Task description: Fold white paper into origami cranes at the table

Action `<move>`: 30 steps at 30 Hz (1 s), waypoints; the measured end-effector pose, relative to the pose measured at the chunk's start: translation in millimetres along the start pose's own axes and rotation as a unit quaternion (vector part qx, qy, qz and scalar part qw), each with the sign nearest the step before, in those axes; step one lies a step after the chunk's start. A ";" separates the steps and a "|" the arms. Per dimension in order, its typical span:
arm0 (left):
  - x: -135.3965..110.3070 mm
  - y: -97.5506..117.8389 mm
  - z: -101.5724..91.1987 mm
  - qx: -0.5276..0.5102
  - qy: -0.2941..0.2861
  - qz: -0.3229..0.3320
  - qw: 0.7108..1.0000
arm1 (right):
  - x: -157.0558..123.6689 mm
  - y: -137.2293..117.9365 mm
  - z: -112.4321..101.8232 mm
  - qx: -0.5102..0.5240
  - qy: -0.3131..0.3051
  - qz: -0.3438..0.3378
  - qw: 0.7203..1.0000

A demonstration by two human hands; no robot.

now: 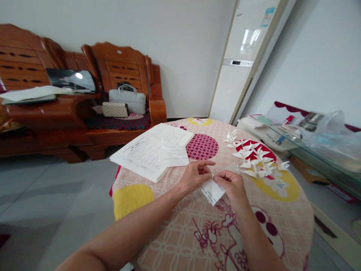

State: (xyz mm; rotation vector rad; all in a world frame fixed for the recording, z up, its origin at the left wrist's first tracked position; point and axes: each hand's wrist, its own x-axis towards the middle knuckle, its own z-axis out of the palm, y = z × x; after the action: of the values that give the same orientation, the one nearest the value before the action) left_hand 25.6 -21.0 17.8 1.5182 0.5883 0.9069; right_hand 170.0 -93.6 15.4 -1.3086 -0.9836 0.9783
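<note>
Dial = tabletop, 12 at the far edge. Folded paper (213,192) near dial centre: white, printed, layered, flat facets, pointed toward 6. Left hand (197,175) comes from 8, fingertips pinching the paper's top, one finger sticking out toward 3. Right hand (230,183) comes from 5, thumb and finger pinching that same top, other fingers curled. Fold under the fingertips is hidden; can't tell if the paper touches the cloth (169,237).

Cranes (258,173) at 1 to 2: white paper, sharp wings, about ten; they overlap, so no exact count. Stack (138,154) at 10: one pile, flat printed sheets, number unreadable, smaller slips (175,156) on top. Cloth: lattice print, fuzzy yellow patch at 9, near edge cut off.

Off-table: two carved wood chairs (120,62) toward 10, left one cut off; gray bag (126,99) and quilted purse (114,110) on the other. Glossy AC (228,90) past 12. Glass top (313,160) past 2, crumpled clear plastic (329,135) on it, contents blurred.
</note>
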 end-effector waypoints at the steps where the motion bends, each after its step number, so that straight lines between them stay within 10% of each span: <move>1: 0.5 -0.8 0.2 0.001 0.003 -0.009 1.000 | 0.9 1.5 -0.3 0.000 -0.002 0.008 1.000; 14: 16.8 -32.6 0.2 0.053 -0.021 -0.119 0.991 | 11.7 11.6 -7.0 -0.088 -0.010 0.098 0.991; 30: 4.2 -31.6 -8.7 0.357 -0.142 0.149 0.911 | 15.7 16.9 -19.2 -0.297 -0.022 0.007 0.955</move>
State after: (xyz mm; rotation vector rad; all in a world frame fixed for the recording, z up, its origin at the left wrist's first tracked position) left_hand 25.1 -7.5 -12.3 2.4096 0.5031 0.6988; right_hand 192.7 -83.9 -1.5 -1.7909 -1.3692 0.7440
